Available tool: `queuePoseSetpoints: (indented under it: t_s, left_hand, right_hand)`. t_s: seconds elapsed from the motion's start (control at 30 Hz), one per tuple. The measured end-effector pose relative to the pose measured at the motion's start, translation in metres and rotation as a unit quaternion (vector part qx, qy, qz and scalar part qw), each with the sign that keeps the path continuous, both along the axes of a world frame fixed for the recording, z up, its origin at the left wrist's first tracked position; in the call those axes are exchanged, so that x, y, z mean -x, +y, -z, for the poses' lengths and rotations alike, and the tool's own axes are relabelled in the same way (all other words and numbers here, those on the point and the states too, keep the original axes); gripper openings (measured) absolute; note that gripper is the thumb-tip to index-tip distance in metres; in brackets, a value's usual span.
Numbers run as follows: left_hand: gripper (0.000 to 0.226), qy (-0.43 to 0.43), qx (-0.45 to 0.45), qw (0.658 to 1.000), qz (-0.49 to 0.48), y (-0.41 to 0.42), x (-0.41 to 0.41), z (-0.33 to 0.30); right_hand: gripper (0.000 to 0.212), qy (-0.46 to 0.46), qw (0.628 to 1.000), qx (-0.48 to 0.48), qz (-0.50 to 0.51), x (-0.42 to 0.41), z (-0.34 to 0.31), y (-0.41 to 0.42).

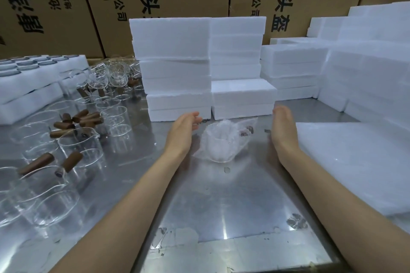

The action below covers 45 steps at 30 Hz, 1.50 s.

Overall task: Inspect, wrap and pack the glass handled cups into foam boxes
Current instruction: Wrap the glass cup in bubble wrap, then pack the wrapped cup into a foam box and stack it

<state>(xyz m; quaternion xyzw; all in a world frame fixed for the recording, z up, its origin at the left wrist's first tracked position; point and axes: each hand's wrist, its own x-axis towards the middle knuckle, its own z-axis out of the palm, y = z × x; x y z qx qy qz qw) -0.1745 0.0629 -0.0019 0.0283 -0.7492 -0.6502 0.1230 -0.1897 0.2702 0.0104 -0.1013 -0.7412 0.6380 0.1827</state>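
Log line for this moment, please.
left hand open | right hand open | wrapped cup on table between them, untouched | foam boxes stacked behind

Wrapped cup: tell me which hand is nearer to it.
Left, narrowly. The left hand hovers open just left of the wrapped cup, fingertips near its wrap. The right hand is open on the cup's right, a wider gap away.

Bubble wrap [224, 139] blurs the cup [221, 148]; its handle mostly hidden.

A glass cup [221, 142] (half-wrapped in clear bubble film) stands upright on the steel table [221, 195].
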Motion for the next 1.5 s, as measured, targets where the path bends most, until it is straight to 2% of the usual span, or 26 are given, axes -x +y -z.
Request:
queuePoseSetpoints:
  t_s: [0.1, 0.17, 0.43, 0.67, 0.87, 0.97, 1.07, 1.3, 1.37, 1.5]
  left_hand:
    - [0.028, 0.009, 0.089, 0.996, -0.005, 0.002, 0.014, 0.004]
    - [0.031, 0.007, 0.108, 0.994, 0.01, 0.008, 0.019, 0.004]
    - [0.038, 0.026, 0.132, 0.991, 0.023, 0.019, 0.032, 0.0]
    - [0.044, 0.021, 0.15, 0.986, 0.071, 0.023, 0.034, -0.004]
    - [0.049, 0.016, 0.152, 0.985, 0.085, 0.024, 0.03, -0.007]
    - [0.048, 0.016, 0.153, 0.984, 0.088, 0.023, 0.027, -0.007]
    - [0.043, 0.014, 0.139, 0.987, 0.073, 0.022, 0.024, -0.007]
    - [0.029, 0.014, 0.106, 0.993, 0.039, 0.016, 0.008, -0.001]
    - [0.026, 0.013, 0.112, 0.993, 0.022, 0.012, 0.001, 0.002]
    - [0.026, 0.025, 0.125, 0.992, 0.007, 0.005, -0.011, 0.005]
  right_hand:
    - [0.031, -0.003, 1.0, -0.015, 0.008, 0.014, 0.0, 0.001]
    - [0.034, -0.009, 0.999, -0.023, 0.022, 0.023, -0.002, 0.003]
    - [0.055, -0.046, 0.997, -0.059, 0.031, 0.045, -0.003, 0.002]
    - [0.049, -0.052, 0.996, -0.059, 0.042, 0.052, -0.004, 0.002]
    - [0.041, -0.029, 0.991, -0.032, 0.126, 0.045, -0.005, 0.006]
    - [0.046, -0.017, 0.988, -0.037, 0.15, 0.035, -0.005, 0.007]
    - [0.051, -0.017, 0.989, -0.042, 0.143, 0.025, -0.004, 0.006]
    - [0.045, -0.049, 0.996, -0.014, 0.075, 0.012, -0.013, 0.005]
    - [0.049, -0.069, 0.996, -0.024, 0.046, 0.007, -0.015, 0.008]
    - [0.074, -0.138, 0.988, -0.065, 0.01, -0.001, -0.02, 0.016]
